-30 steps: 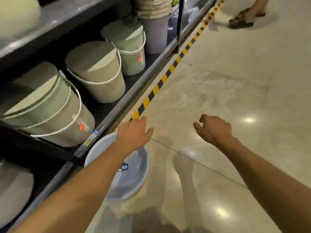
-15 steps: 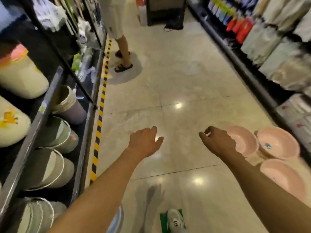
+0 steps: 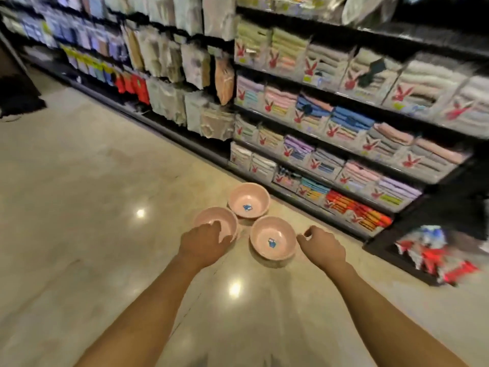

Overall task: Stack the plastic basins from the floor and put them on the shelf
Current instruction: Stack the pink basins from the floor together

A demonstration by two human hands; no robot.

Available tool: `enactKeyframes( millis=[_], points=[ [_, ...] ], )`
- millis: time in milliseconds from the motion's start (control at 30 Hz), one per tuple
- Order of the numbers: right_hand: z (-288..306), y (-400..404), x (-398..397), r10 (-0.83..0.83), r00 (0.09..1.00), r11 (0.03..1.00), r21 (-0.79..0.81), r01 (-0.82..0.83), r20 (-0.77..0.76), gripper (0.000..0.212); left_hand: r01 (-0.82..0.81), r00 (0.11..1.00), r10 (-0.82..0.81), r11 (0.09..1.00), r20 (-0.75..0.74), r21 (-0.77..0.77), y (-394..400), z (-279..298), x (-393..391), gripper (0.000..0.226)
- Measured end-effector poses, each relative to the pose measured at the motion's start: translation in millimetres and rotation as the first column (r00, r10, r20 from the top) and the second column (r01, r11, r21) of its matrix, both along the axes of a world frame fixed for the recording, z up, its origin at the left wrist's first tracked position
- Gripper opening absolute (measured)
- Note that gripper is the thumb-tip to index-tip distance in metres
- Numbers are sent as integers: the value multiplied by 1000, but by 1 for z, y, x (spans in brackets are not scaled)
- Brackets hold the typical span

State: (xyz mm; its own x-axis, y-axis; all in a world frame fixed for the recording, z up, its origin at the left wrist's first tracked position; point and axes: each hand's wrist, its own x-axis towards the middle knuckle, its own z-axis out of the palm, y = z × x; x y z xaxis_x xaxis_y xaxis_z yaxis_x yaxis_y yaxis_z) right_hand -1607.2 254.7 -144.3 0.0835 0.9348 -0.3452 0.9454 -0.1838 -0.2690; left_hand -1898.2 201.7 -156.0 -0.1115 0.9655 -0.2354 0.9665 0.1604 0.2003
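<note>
Sitting on the shiny floor (image 3: 79,197) are three pink plastic basins, all right side up with their open tops facing the ceiling. They are round, so no side is longer than another. They make a little triangle, close to each other: the far basin (image 3: 248,200) is nearest the shelf of folded towels (image 3: 352,133), the left basin (image 3: 215,221) is in front of it, and the right basin (image 3: 272,241) is beside that one. The far basin and the right basin each have a small blue sticker at the bottom inside. I see nothing else in them. Both arms reach forward and down. The left hand (image 3: 203,245) is palm down with its fingers loose over the near edge of the left basin; I cannot tell if it touches it. The right hand (image 3: 321,247) is just beside the right basin, fingers loosely curled, holding nothing. The hands are apart, one on each side of the right basin.
</note>
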Motion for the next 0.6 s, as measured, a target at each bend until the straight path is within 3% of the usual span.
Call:
enactKeyframes(
  millis=[167, 400, 600],
  points=[
    [-13, 53, 69, -112, 993, 993, -17, 113, 46, 47, 125, 991, -123, 991, 56, -42, 87, -13, 78, 49],
    [-53, 133, 105, -187, 980, 981, -33, 189, 61, 49, 290, 955, -286, 955, 73, -55, 213, -55, 116, 39],
    [-135, 227, 123, -218, 972, 975, -29, 221, 83, 49, 257, 965, -249, 961, 79, -106, 317, -149, 118, 38]
  ],
)
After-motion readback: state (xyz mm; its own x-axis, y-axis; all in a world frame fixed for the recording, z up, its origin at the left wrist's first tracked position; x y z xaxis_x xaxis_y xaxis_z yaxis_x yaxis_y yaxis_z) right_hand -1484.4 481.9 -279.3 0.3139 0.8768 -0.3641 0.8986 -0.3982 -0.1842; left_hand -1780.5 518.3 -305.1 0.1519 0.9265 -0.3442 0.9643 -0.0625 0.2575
